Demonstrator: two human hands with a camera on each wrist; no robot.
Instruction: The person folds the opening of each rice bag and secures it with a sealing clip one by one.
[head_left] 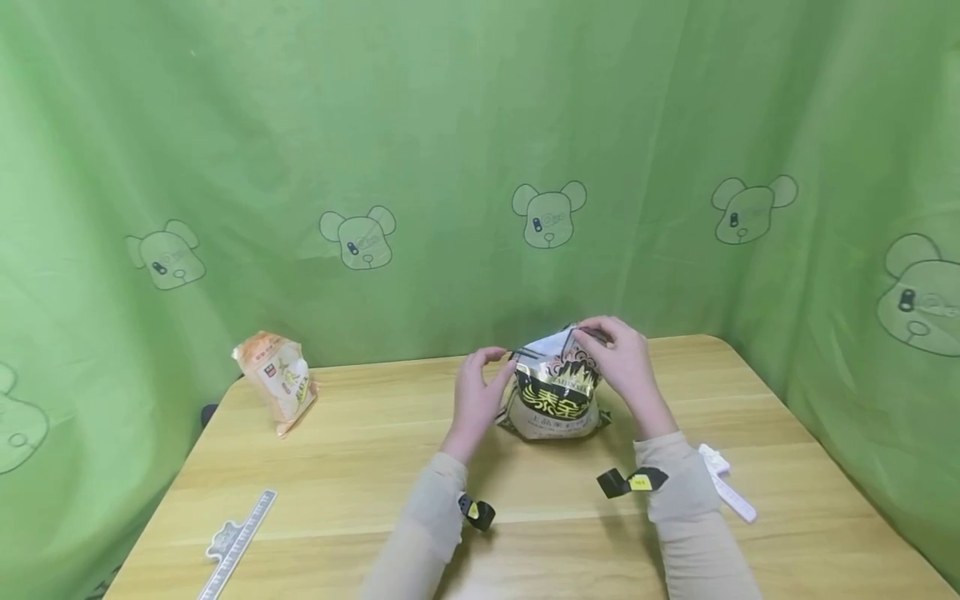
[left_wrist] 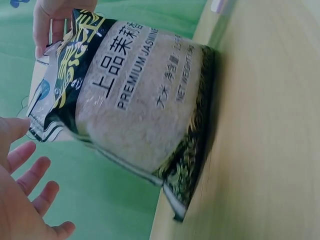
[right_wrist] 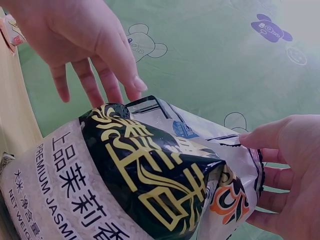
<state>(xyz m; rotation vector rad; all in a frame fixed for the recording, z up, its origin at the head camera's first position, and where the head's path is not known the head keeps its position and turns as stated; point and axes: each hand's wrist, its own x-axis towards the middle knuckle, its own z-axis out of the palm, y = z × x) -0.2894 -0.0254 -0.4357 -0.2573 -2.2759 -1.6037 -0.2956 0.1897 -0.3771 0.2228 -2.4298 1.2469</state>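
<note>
Head view: rice bag (head_left: 555, 408) is seen upright on the table (head_left: 360, 458).
Left hand (head_left: 476, 396): fingers are spread apart near the bag's top corner.
Right hand (head_left: 626, 358): bag's top edge is pinched.

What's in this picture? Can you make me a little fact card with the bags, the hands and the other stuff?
Big bag: jasmine rice bag, standing on the wooden table
Right hand: pinches the rice bag's top edge
Left hand: at the top edge's other end, fingers spread; I can't tell if it touches
Small bag: orange-and-white packet, far left of the table
Left clip: grey bar clip, near left
Right clip: white bar clip, beside the right sleeve
Background: green curtain with bear faces
</note>
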